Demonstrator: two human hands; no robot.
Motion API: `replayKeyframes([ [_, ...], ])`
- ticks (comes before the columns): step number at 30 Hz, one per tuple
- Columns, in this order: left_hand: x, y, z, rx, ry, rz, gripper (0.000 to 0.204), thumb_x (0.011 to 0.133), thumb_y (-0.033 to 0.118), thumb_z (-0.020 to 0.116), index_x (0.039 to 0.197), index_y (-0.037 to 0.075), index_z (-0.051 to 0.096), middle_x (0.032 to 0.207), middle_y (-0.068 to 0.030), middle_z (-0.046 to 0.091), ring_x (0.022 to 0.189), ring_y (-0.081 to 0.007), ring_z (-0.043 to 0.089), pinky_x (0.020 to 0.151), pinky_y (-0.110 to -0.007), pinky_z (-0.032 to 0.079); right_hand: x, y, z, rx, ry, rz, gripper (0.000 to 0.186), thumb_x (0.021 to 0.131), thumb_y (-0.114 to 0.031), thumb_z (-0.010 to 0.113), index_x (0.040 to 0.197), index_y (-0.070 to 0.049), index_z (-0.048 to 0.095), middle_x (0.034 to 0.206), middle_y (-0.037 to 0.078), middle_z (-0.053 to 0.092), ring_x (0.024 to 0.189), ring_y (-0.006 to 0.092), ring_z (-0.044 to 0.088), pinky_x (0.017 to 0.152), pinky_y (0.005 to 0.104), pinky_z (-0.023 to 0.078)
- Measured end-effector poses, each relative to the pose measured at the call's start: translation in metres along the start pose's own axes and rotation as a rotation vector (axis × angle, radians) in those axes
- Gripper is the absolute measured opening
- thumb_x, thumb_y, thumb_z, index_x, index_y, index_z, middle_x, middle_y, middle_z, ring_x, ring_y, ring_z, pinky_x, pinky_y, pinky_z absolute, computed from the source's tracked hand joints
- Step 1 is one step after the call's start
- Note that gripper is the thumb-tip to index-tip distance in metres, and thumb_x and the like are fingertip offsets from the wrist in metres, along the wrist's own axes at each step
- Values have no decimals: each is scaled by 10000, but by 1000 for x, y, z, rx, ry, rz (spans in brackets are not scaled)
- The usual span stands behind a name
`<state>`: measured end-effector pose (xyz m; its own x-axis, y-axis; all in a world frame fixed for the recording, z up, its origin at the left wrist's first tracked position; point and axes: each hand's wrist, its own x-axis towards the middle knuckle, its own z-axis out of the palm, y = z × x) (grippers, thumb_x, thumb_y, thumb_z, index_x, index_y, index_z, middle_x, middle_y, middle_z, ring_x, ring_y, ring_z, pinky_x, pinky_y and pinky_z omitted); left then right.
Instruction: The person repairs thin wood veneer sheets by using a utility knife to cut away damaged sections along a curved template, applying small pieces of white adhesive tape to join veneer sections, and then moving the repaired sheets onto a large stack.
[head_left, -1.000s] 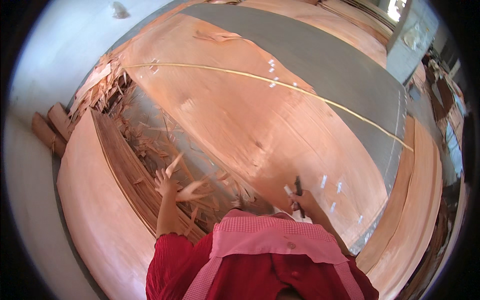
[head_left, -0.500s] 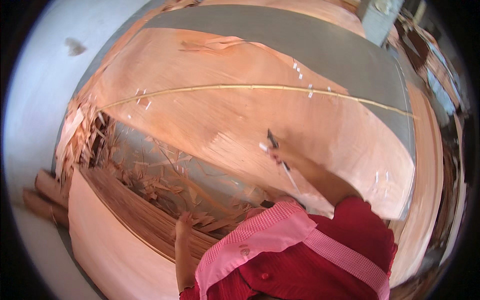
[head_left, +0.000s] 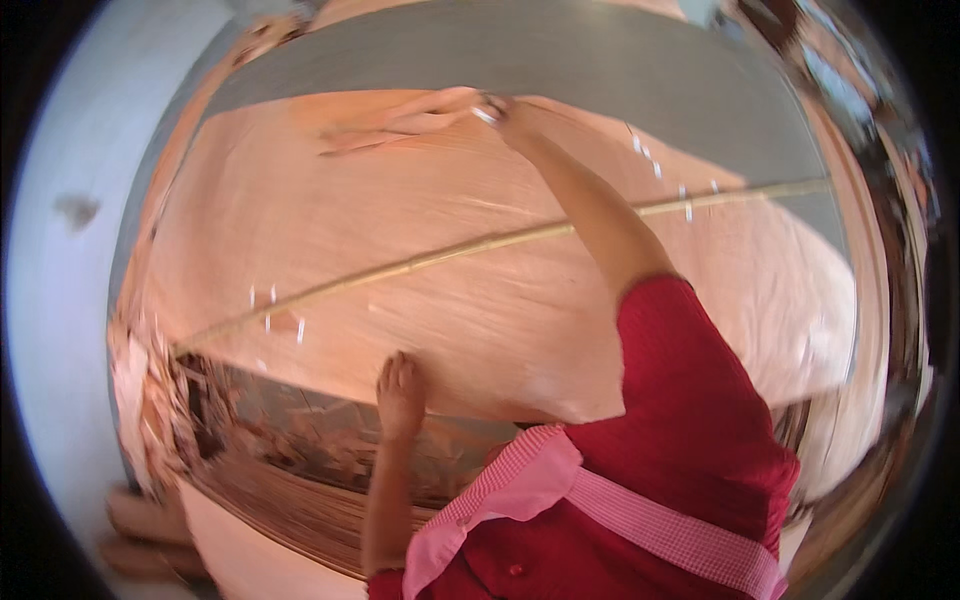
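Observation:
A wide sheet of thin orange-tan wood veneer (head_left: 330, 220) lies before me. My right hand (head_left: 503, 110) reaches to its far edge, closed around a small white and dark tool (head_left: 484, 116) that blurs with motion, so its kind is unclear. Beside those fingers a torn strip of veneer (head_left: 410, 118) lies loosely along the far edge. My left hand (head_left: 402, 390) rests on the sheet's near edge, fingers extended and appearing to hold nothing. A long thin bamboo stick (head_left: 420, 262) crosses the sheet on a slant, passing under or behind my right forearm.
Small white tape pieces (head_left: 300, 330) dot the veneer. A grey surface (head_left: 620, 60) spreads beyond it. Veneer scraps (head_left: 320, 425) litter the gap at the near left, next to a stack of sheets (head_left: 290, 505). More scraps (head_left: 145, 400) are heaped at the left end.
My right hand has moved away from me, from mid-sheet to the far edge by the torn strip. My left hand has come forward onto the near edge. The view has shifted.

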<state>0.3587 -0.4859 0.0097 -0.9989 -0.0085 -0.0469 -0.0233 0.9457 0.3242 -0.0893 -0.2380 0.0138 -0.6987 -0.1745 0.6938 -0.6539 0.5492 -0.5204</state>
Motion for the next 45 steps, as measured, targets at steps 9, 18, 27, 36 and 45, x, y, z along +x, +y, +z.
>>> replayKeyframes([
  [9,-9,-19,-30,-48,-200,98,563,708,118,616,1224,48,402,1324,-135,342,1205,-326,322,962,-432,300,61,-25,109,-443,-520,460,296,855,-234,413,1011,-55,589,959,170,606,882,297,587,733,362,457],
  [18,41,-42,-102,-143,482,11,673,730,49,616,1306,14,269,1316,-200,330,1233,-336,299,1000,-483,233,40,-211,80,205,-656,148,262,788,-267,498,897,-65,624,830,155,609,780,305,583,674,392,449],
  [27,61,-54,-175,86,31,371,216,765,24,507,978,16,544,829,-177,557,756,-341,537,690,-435,414,-66,-322,-101,807,-1207,340,273,771,-198,596,971,-18,555,738,94,590,615,170,561,546,305,458],
  [36,-6,-186,-110,104,-656,81,273,859,247,413,796,5,522,723,-171,563,679,-335,547,589,-411,416,-188,-247,-255,762,-258,1241,260,821,-207,554,920,34,545,701,97,583,522,128,536,491,275,477],
  [45,243,147,-48,-80,-12,761,242,786,139,549,1013,53,546,937,-137,549,882,-325,524,741,-389,433,-209,-144,-309,716,-17,1400,228,816,-203,562,876,17,551,675,77,561,490,106,486,478,263,473],
])
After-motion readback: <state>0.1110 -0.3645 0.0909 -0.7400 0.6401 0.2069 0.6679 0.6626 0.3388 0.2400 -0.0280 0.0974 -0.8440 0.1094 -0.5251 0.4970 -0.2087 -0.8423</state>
